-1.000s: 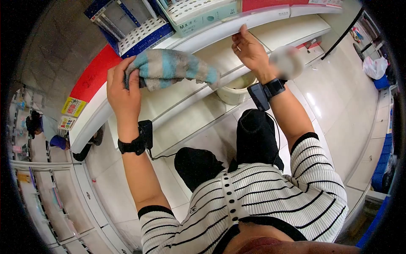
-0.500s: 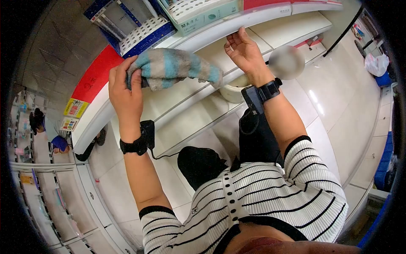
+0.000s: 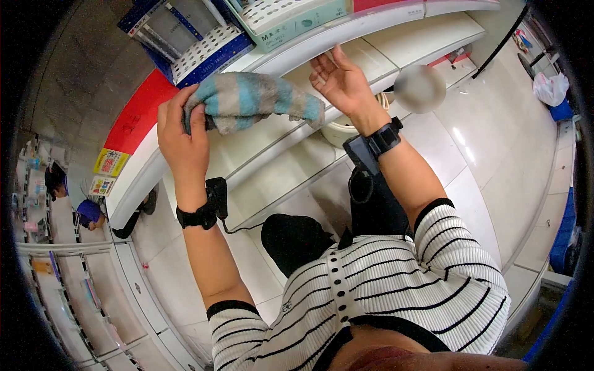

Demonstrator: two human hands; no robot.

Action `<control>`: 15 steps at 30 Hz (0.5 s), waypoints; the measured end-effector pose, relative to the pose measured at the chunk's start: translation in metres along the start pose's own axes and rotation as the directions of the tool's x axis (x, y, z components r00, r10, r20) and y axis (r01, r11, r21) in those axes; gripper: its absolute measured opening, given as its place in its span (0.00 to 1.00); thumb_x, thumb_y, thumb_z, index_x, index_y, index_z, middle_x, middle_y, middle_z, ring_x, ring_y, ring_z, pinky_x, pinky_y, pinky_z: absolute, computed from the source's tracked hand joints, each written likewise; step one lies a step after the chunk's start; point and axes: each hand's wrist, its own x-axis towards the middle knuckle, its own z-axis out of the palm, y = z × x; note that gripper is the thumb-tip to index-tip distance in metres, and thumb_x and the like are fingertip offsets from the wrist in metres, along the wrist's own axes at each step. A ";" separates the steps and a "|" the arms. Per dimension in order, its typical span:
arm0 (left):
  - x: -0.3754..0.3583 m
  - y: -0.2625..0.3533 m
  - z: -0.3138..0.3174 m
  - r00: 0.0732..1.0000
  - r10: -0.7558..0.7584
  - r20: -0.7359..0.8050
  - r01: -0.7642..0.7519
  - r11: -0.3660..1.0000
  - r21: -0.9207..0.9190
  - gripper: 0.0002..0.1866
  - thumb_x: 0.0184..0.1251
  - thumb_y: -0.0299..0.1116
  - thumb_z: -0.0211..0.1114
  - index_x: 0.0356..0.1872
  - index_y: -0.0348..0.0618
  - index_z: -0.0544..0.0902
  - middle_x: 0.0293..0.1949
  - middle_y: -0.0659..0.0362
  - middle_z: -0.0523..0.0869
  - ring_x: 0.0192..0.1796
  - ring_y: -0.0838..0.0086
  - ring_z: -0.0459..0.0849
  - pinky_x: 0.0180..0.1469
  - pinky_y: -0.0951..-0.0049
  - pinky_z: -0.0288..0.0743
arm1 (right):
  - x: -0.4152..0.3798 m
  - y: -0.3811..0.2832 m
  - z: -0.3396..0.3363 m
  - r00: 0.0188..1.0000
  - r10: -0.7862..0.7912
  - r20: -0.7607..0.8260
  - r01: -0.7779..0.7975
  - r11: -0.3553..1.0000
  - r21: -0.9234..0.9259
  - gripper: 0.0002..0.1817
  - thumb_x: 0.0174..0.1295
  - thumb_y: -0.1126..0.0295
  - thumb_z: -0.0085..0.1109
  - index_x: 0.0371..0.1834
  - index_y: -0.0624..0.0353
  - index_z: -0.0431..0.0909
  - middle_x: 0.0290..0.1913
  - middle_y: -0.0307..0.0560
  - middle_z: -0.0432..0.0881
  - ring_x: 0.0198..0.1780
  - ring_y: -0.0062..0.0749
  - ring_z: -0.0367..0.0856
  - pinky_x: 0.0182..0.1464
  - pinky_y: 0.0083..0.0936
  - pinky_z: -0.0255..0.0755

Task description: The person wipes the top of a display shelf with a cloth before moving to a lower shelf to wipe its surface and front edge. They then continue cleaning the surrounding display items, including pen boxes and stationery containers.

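Observation:
My left hand (image 3: 184, 132) is closed around one end of a striped towel cloth (image 3: 250, 99) in grey, beige and light blue. The rest of the cloth stretches to the right, over the shelf unit, and its far end droops. My right hand (image 3: 339, 82) holds nothing; its palm is turned up and its fingers are loosely bent, apart, just under the curved white edge (image 3: 297, 51) of the upper shelf. Both wrists carry black straps with small devices. Below the right hand a pale bucket (image 3: 337, 134) is partly hidden by the shelf and my wrist.
A blue display box (image 3: 210, 54) and a mint green one (image 3: 303, 28) stand on the upper shelf. Lower white shelves (image 3: 247, 145) lie beneath. At the left, another person (image 3: 80, 198) is near stocked shelves. A white plastic bag (image 3: 550, 89) sits at the far right.
My right hand has shifted left and slightly down, closer to the cloth's free end. My left hand and the cloth have barely moved. The person at the left has moved a little.

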 end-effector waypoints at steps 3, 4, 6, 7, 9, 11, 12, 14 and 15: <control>-0.001 0.001 -0.002 1.000 0.000 0.004 0.000 1.000 -0.022 0.12 0.69 0.32 0.63 0.52 0.47 0.84 0.42 0.53 0.82 0.47 0.60 0.82 0.51 0.68 0.74 | 0.003 -0.005 0.000 0.999 -0.035 -0.019 0.035 0.999 -0.003 0.17 0.70 0.56 0.60 0.53 0.53 0.76 0.51 0.40 0.79 0.55 0.33 0.73 0.52 0.33 0.69; -0.001 0.001 -0.002 1.000 0.002 0.008 -0.002 1.000 -0.013 0.13 0.69 0.32 0.62 0.52 0.47 0.83 0.43 0.53 0.82 0.47 0.60 0.82 0.51 0.67 0.74 | 0.004 -0.008 0.000 0.996 -0.071 -0.048 0.072 0.997 0.008 0.17 0.70 0.56 0.60 0.53 0.53 0.76 0.52 0.41 0.79 0.55 0.34 0.73 0.52 0.33 0.69; -0.001 0.000 -0.002 1.000 0.003 0.014 -0.003 1.000 -0.006 0.13 0.69 0.32 0.62 0.52 0.47 0.83 0.43 0.53 0.82 0.47 0.60 0.82 0.51 0.67 0.74 | 0.000 0.002 0.004 0.999 -0.020 -0.036 0.021 1.000 0.014 0.16 0.71 0.56 0.59 0.53 0.54 0.76 0.51 0.41 0.79 0.55 0.34 0.73 0.52 0.33 0.69; -0.001 -0.001 -0.001 1.000 0.012 0.007 -0.012 1.000 -0.002 0.13 0.69 0.32 0.62 0.52 0.47 0.83 0.43 0.53 0.82 0.47 0.60 0.82 0.51 0.67 0.74 | -0.002 0.005 0.005 0.999 0.030 -0.023 -0.030 0.999 0.019 0.16 0.71 0.56 0.58 0.53 0.54 0.76 0.50 0.41 0.79 0.54 0.34 0.73 0.52 0.33 0.69; -0.001 -0.001 0.000 1.000 0.022 0.000 -0.022 1.000 0.002 0.13 0.69 0.33 0.62 0.52 0.48 0.83 0.43 0.53 0.82 0.47 0.60 0.82 0.51 0.67 0.74 | 0.004 -0.002 -0.008 0.997 0.053 0.057 -0.055 0.998 0.030 0.16 0.71 0.56 0.58 0.53 0.53 0.76 0.50 0.41 0.79 0.54 0.33 0.73 0.52 0.33 0.69; -0.001 0.000 -0.002 1.000 0.018 0.006 -0.018 1.000 0.006 0.13 0.69 0.32 0.62 0.52 0.48 0.83 0.43 0.53 0.82 0.47 0.60 0.82 0.52 0.67 0.74 | 0.015 -0.019 -0.027 0.979 0.063 0.194 -0.075 0.996 0.053 0.16 0.71 0.55 0.58 0.53 0.53 0.77 0.49 0.41 0.79 0.53 0.33 0.73 0.52 0.33 0.69; -0.002 0.000 -0.002 1.000 0.018 0.007 -0.018 1.000 0.007 0.13 0.69 0.32 0.62 0.52 0.48 0.83 0.43 0.53 0.82 0.47 0.60 0.82 0.52 0.67 0.74 | 0.014 -0.019 -0.022 0.979 0.064 0.194 -0.075 0.996 0.054 0.16 0.71 0.55 0.58 0.53 0.53 0.77 0.49 0.41 0.79 0.53 0.33 0.73 0.52 0.33 0.69; -0.001 0.000 -0.002 1.000 0.018 0.010 -0.018 1.000 0.008 0.13 0.68 0.32 0.62 0.52 0.48 0.83 0.44 0.53 0.82 0.48 0.60 0.82 0.52 0.67 0.74 | 0.012 -0.017 -0.012 0.998 -0.049 -0.044 0.051 0.997 0.049 0.17 0.70 0.55 0.59 0.53 0.53 0.77 0.47 0.41 0.79 0.52 0.33 0.72 0.53 0.33 0.69; -0.001 0.000 -0.001 1.000 0.018 0.011 -0.018 1.000 0.006 0.13 0.68 0.32 0.62 0.52 0.48 0.83 0.44 0.53 0.82 0.48 0.60 0.82 0.52 0.67 0.74 | 0.006 -0.011 -0.004 0.998 -0.050 -0.046 0.052 0.997 0.049 0.17 0.70 0.55 0.59 0.53 0.53 0.77 0.47 0.41 0.79 0.52 0.33 0.72 0.53 0.33 0.69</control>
